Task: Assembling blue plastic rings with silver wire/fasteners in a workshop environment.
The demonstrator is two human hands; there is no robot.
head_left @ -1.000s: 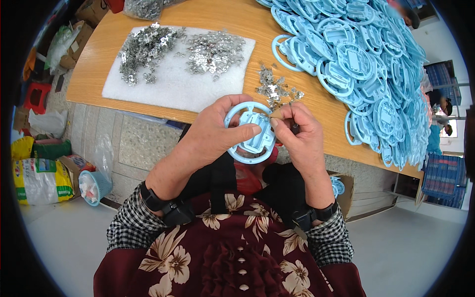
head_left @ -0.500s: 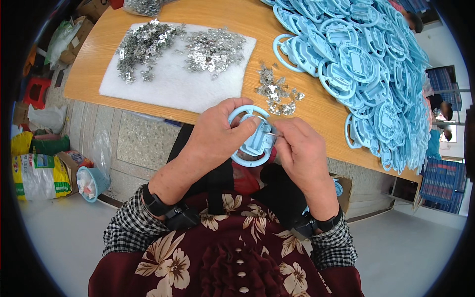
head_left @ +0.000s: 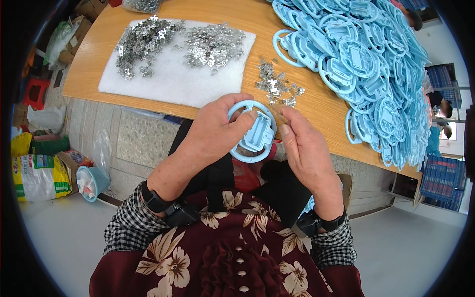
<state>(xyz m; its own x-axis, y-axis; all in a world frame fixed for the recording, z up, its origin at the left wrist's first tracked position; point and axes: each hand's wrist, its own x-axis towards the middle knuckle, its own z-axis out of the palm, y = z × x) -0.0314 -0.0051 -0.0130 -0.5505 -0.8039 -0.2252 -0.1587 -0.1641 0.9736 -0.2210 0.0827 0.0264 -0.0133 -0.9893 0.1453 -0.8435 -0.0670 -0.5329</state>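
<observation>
The left hand (head_left: pixel 215 131) is clamped on a round light-blue plastic ring with a rectangular centre plate (head_left: pixel 252 132), fingers wrapped over its left and upper rim and the thumb pressed on the top edge. The ring is held in the air just in front of the near edge of the light wooden table (head_left: pixel 316 106), above the person's lap, tilted so its face turns upward. The right hand (head_left: pixel 306 148) sits just beside the ring on its right, fingers curled together with the fingertips at the ring's right rim; whether it pinches anything small cannot be told (the tips are too tightly bunched).

On the table just beyond the hands lies a small scatter of shiny metal clips (head_left: pixel 277 86). Further left is a white foam pad (head_left: pixel 170 84) carrying two heaps of the same silvery metal pieces (head_left: pixel 146 42). The right side of the table is covered by a large pile of identical light-blue plastic rings (head_left: pixel 366 64), overlapping one another up to the far edge.

Both wrists wear dark bands, above checked cuffs and a dark red flowered garment. On the floor at the left stand a pale blue bucket (head_left: pixel 91 180) and filled sacks (head_left: pixel 37 175).
</observation>
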